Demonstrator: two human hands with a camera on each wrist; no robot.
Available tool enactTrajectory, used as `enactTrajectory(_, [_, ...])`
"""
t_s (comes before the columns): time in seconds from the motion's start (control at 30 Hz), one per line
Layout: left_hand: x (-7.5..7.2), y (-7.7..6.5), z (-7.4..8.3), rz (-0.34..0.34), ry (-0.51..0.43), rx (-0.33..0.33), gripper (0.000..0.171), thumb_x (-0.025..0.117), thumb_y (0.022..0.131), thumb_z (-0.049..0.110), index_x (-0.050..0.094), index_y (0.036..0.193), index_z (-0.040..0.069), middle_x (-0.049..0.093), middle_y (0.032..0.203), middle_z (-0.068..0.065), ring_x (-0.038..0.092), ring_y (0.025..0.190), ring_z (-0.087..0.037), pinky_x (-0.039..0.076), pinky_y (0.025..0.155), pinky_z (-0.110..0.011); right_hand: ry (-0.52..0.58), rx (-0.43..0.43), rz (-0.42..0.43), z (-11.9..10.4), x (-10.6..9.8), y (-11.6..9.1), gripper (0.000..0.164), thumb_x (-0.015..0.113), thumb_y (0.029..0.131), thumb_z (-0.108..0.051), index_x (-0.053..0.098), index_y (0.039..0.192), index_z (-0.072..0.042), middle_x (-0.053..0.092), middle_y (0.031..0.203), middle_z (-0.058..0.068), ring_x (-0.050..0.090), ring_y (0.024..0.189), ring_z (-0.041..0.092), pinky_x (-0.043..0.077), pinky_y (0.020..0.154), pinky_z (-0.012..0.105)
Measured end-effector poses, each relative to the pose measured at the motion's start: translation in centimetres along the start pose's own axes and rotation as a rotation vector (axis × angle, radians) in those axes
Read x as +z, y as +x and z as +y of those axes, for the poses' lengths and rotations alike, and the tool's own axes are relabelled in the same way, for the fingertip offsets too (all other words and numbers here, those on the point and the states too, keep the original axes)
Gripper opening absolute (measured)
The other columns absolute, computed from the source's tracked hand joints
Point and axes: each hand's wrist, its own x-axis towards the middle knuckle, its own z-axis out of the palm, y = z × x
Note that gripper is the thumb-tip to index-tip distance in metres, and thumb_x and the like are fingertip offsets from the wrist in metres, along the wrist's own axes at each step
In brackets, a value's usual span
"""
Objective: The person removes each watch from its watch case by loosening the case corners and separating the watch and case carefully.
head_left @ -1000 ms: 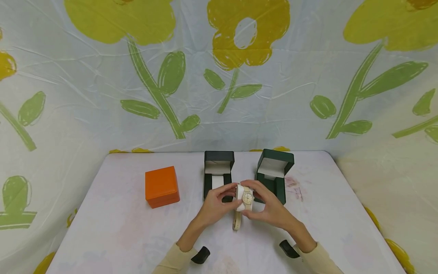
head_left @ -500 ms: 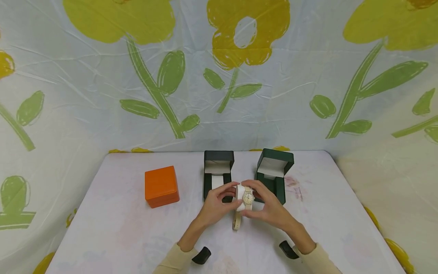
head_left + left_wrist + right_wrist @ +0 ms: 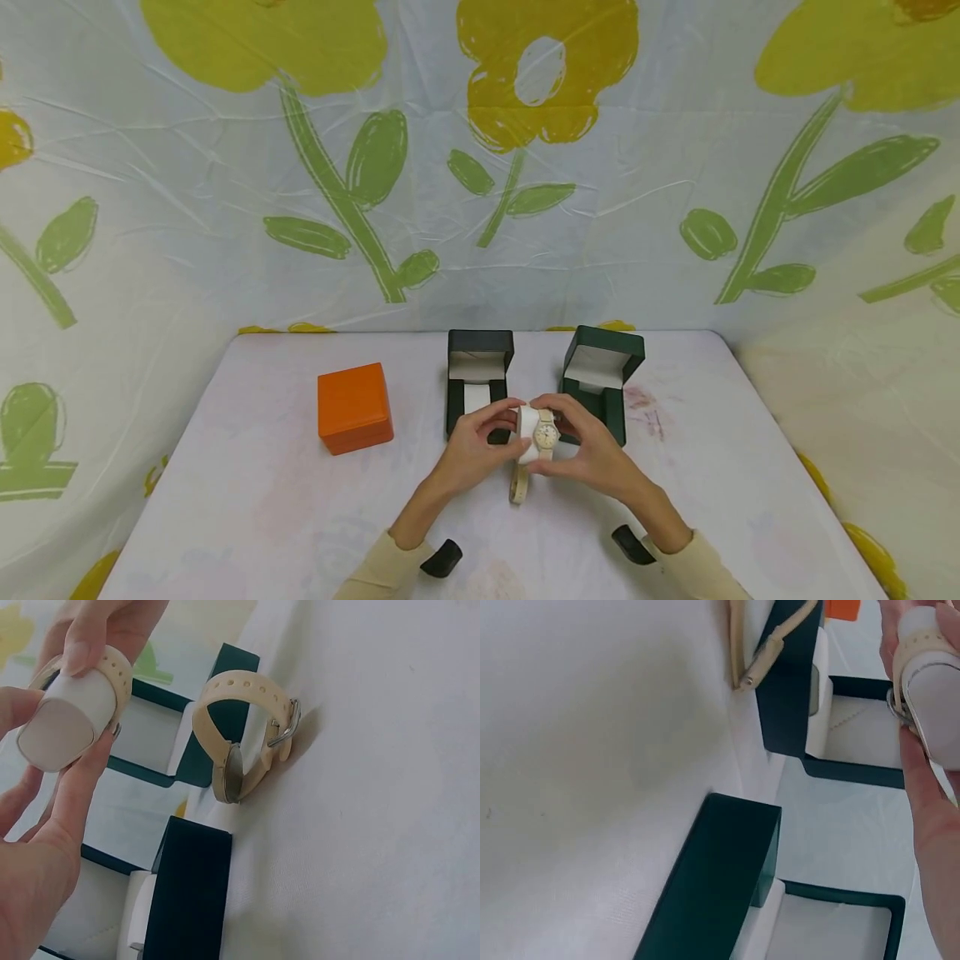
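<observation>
One white cushion [image 3: 527,423] with a pale watch [image 3: 547,435] around it sits between the left hand [image 3: 474,448] and right hand [image 3: 595,454], both curled narrowly on it, before two open green boxes [image 3: 617,417]. Uneven pressure could slide the watch off the cushion's end — or a loosened grip drop both onto the second watch [image 3: 518,485] on the surface [image 3: 285,517].

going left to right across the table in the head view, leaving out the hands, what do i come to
Closed orange box → left open dark green box → white cushion with a watch strapped round it → right open dark green box
</observation>
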Motion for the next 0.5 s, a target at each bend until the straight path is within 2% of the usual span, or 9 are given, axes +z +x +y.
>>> enactTrajectory(0.27, [-0.16, 0.09, -0.22, -0.004, -0.021, 0.006, 0.049, 0.077, 0.090, 0.001, 0.062, 0.136, 0.001, 0.068, 0.114, -0.016, 0.066, 0.104, -0.021, 0.053, 0.097, -0.053, 0.028, -0.022, -0.051, 0.00, -0.35, -0.09, 0.078, 0.089, 0.081, -0.012, 0.049, 0.148, -0.011, 0.051, 0.145, 0.006, 0.055, 0.126, 0.018, 0.053, 0.100, 0.030])
enactTrajectory(0.5, [-0.10, -0.04, -0.31, 0.001, -0.023, -0.009, 0.049, 0.078, 0.089, 0.000, 0.062, 0.136, 0.002, 0.068, 0.116, -0.015, 0.065, 0.104, -0.022, 0.056, 0.093, -0.046, -0.016, 0.019, -0.010, -0.05, -0.13, -0.02, 0.077, 0.093, 0.077, -0.023, 0.053, 0.143, -0.016, 0.054, 0.140, 0.002, 0.057, 0.122, 0.017, 0.053, 0.099, 0.027])
